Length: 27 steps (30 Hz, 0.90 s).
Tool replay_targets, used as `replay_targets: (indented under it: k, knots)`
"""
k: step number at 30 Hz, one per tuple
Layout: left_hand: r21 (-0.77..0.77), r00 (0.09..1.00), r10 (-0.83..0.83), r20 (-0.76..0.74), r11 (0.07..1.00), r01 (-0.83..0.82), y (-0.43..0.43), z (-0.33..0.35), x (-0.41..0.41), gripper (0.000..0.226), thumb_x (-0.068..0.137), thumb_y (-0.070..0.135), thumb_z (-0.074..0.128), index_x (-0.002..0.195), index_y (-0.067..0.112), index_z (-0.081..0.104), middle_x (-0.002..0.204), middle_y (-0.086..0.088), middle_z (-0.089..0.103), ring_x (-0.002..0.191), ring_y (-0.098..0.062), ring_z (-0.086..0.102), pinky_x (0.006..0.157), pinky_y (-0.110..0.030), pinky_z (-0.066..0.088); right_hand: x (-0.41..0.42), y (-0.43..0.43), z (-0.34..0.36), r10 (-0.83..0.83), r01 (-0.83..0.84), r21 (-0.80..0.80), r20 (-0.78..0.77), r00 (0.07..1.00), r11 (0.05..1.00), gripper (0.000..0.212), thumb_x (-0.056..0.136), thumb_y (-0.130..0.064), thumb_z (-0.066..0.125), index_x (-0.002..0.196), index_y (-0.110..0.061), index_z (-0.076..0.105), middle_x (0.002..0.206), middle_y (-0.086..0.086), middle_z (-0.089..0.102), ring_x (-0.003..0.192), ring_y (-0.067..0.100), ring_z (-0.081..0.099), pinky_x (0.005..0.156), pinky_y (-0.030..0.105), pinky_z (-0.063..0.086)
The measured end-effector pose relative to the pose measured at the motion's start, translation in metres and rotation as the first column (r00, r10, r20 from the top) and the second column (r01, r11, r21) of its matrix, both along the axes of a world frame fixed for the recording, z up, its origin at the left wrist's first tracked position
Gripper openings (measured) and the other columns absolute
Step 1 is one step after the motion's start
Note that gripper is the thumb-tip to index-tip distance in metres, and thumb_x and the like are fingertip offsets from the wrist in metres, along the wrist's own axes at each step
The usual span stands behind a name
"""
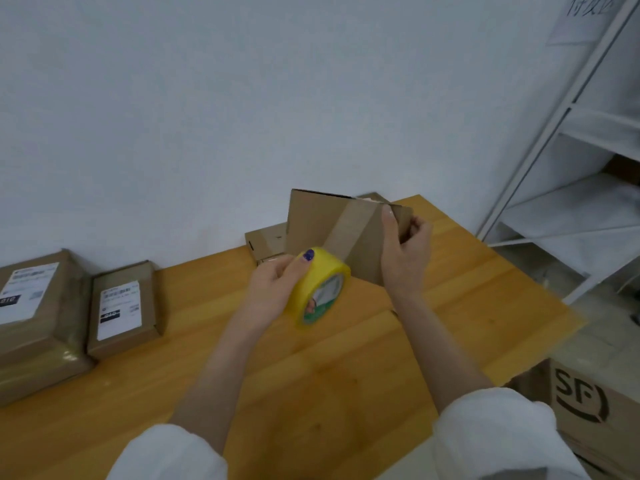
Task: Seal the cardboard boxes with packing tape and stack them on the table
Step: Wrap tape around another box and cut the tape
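Desk (311,393): wooden top; the box being sealed stands on it towards the far edge.
Labelled parcels (124,306): two lie flat at the left, well apart from the work, so they are unlikely to be knocked.
Left hand (273,289): curled round the yellow tape roll (322,289), low at the box's foot. A jerky pull could snap or twist the strip.
Right hand (405,251): grips the box's right edge, thumb on the front and fingers behind. If this hold slackens while the roll tugs, the box may tip or slide.
Box (308,220): tipped up on one edge, so it is steadied only by that one grip.
Tape strip (349,226): runs aslant from roll to top edge. It looks off-square, so it may wrinkle, miss the seam or stick to itself.
Flat box (265,239): just behind; a falling box would land on it.
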<state>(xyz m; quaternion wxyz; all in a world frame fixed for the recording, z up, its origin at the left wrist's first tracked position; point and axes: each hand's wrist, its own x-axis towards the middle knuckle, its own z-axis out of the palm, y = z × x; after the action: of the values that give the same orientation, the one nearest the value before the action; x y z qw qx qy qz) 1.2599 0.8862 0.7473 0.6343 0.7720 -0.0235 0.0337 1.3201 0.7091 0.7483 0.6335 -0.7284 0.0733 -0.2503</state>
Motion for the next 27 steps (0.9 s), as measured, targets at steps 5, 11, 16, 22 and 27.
replay_targets:
  k: [5, 11, 16, 22, 27]
  knots:
    - [0.034, 0.992, 0.106, -0.062, 0.994, -0.104, -0.004, -0.009, -0.004, 0.079, 0.075, 0.069, 0.052, 0.083, -0.009, 0.056, 0.070, -0.029, 0.052, 0.060, -0.022, 0.049, 0.058, -0.034, 0.035, 0.009, 0.005, 0.003, 0.047, -0.046, -0.054, 0.018, 0.999, 0.997, 0.056, 0.087, -0.049, 0.064, 0.118, -0.007, 0.046, 0.102, 0.009, 0.061, 0.081, 0.011, 0.057, 0.060, 0.016, 0.044]
    - [0.147, 0.982, 0.178, -0.062, 0.975, -0.167, -0.008, -0.014, -0.002, 0.051, 0.089, 0.050, 0.052, 0.063, 0.006, 0.048, 0.054, -0.003, 0.040, 0.048, -0.012, 0.036, 0.044, -0.021, 0.024, 0.010, 0.011, -0.006, 0.016, -0.014, 0.046, -0.044, 0.999, 0.999, 0.052, 0.089, -0.043, 0.063, 0.121, -0.008, 0.046, 0.092, -0.014, 0.053, 0.075, -0.010, 0.053, 0.060, 0.008, 0.044]
    - [0.162, 0.971, 0.203, -0.123, 0.970, -0.183, -0.014, -0.025, -0.001, 0.057, 0.086, 0.057, 0.050, 0.071, 0.003, 0.054, 0.061, -0.009, 0.042, 0.054, -0.017, 0.039, 0.044, -0.021, 0.023, 0.010, 0.020, -0.007, 0.030, -0.029, 0.044, -0.034, 0.999, 0.999, 0.040, 0.089, -0.040, 0.064, 0.113, -0.015, 0.043, 0.090, -0.016, 0.054, 0.073, -0.020, 0.052, 0.062, 0.007, 0.044]
    - [0.048, 0.991, 0.011, -0.136, 0.999, -0.005, -0.007, -0.016, -0.011, 0.026, 0.092, 0.037, 0.050, 0.084, 0.016, 0.063, 0.061, 0.011, 0.063, 0.055, 0.000, 0.060, 0.046, -0.008, 0.041, 0.015, 0.015, -0.002, 0.021, -0.021, 0.028, -0.021, 1.000, 0.999, 0.043, 0.089, -0.040, 0.064, 0.114, -0.013, 0.043, 0.092, -0.016, 0.055, 0.075, -0.017, 0.054, 0.063, 0.008, 0.044]
    - [-0.098, 0.989, -0.010, -0.145, 0.995, -0.005, -0.006, -0.017, -0.016, 0.043, 0.082, 0.050, 0.049, 0.091, 0.013, 0.069, 0.074, 0.003, 0.071, 0.066, -0.005, 0.067, 0.060, -0.013, 0.051, 0.017, 0.009, -0.007, -0.003, 0.004, 0.027, -0.032, 0.999, 1.000, 0.047, 0.088, -0.044, 0.064, 0.115, -0.011, 0.045, 0.094, -0.009, 0.057, 0.081, -0.001, 0.056, 0.067, 0.018, 0.049]
